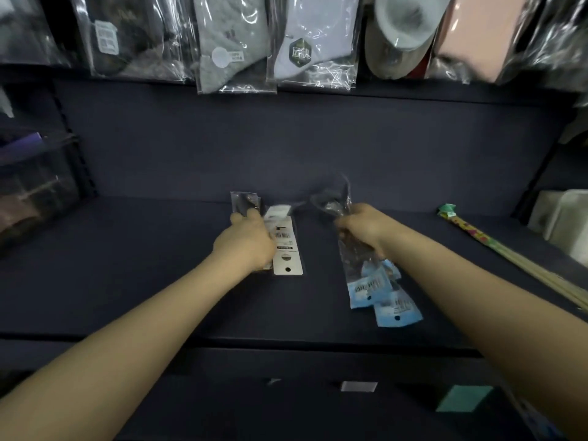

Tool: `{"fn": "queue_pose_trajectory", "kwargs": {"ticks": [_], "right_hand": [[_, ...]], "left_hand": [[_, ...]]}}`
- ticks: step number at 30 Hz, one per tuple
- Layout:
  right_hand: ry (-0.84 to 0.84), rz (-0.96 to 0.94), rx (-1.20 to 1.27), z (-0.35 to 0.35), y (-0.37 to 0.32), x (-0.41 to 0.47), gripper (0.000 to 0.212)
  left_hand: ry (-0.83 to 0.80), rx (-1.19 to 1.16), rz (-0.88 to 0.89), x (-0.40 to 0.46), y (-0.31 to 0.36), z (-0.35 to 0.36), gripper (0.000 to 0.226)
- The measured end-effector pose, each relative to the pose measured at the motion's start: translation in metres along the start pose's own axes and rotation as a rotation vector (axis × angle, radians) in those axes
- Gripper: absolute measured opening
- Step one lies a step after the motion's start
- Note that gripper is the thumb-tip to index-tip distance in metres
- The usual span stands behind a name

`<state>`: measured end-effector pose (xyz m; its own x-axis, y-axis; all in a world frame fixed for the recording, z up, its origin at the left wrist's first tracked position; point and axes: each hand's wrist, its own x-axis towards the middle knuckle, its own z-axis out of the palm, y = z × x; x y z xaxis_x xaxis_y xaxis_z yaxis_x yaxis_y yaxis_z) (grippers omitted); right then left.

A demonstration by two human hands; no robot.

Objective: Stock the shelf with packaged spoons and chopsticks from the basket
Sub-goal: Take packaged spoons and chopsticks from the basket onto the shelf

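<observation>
On the dark shelf, my left hand presses on spoon packs with white header cards that lie flat near the middle. My right hand is closed around clear spoon packs with blue header cards; their blue ends rest on the shelf toward me and the clear ends stick up past my fingers. A long pack of chopsticks or skewers with a green top lies diagonally at the right of the shelf. The basket is out of view.
Bagged socks and other clear-wrapped goods hang along the rail above the shelf. A dark mesh bin stands at the left end. White containers sit at the far right. Price tags mark the front of the shelf below.
</observation>
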<state>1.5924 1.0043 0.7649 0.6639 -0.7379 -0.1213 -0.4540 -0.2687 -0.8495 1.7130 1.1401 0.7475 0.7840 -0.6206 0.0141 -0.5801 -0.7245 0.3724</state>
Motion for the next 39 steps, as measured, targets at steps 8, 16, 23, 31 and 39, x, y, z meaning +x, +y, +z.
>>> {"fn": "queue_pose_trajectory", "kwargs": {"ticks": [8, 16, 23, 31, 39], "right_hand": [[0.014, -0.054, -0.363, 0.0, 0.005, 0.024, 0.048], [0.01, -0.142, -0.602, 0.03, 0.001, 0.025, 0.051], [0.15, -0.117, -0.843, 0.05, 0.011, 0.032, 0.047], [0.294, 0.015, -0.887, 0.069, 0.006, 0.006, 0.071], [0.353, -0.719, -0.829, 0.117, -0.012, -0.105, 0.035]], "left_hand": [[-0.072, 0.264, 0.172, 0.001, 0.009, 0.022, 0.078], [-0.167, 0.121, 0.069, 0.006, -0.036, -0.001, 0.069], [-0.132, 0.219, 0.108, 0.003, -0.076, -0.013, 0.063], [-0.056, 0.192, 0.198, 0.003, -0.092, -0.015, 0.055], [0.353, -0.261, 0.562, -0.072, -0.141, -0.047, 0.039]]}}
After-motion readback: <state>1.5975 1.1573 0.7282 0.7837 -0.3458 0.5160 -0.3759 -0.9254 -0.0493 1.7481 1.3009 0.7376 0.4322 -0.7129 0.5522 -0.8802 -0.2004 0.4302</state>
